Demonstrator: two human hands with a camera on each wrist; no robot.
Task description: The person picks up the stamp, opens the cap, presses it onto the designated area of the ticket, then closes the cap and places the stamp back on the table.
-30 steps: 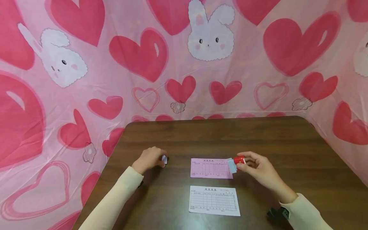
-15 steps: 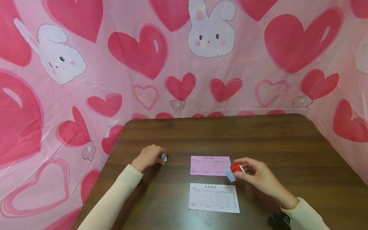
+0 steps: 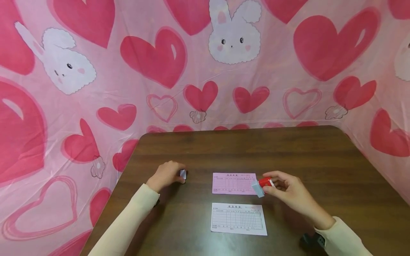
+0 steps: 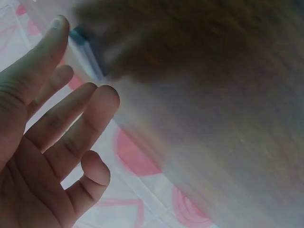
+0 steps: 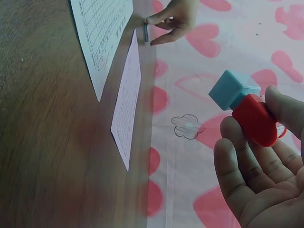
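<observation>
My right hand (image 3: 289,190) pinches a small stamp (image 5: 256,121) with a red body and a light blue block at its end. The stamp is held above the right edge of a pink receipt slip (image 3: 234,183), its blue block tilted down to the left. Nearer to me, a white receipt slip (image 3: 237,219) lies flat. On the left, my left hand (image 3: 166,175) has thumb and finger at opposite ends of a small thin case (image 3: 183,174) on the table. In the left wrist view the case (image 4: 90,53) looks pale with a teal corner; its contact with the fingertips is unclear there.
Under everything is a dark wooden table (image 3: 198,153) with rounded far corners. A pink cloth (image 3: 198,74) with hearts and rabbits hangs behind it and at both sides. A black wrist device (image 3: 310,241) sits at my right cuff.
My right hand with the stamp dips toward me, then rises slightly, and the blue block's tilt shifts. My left hand stays by the case. The head view shifts a little.
</observation>
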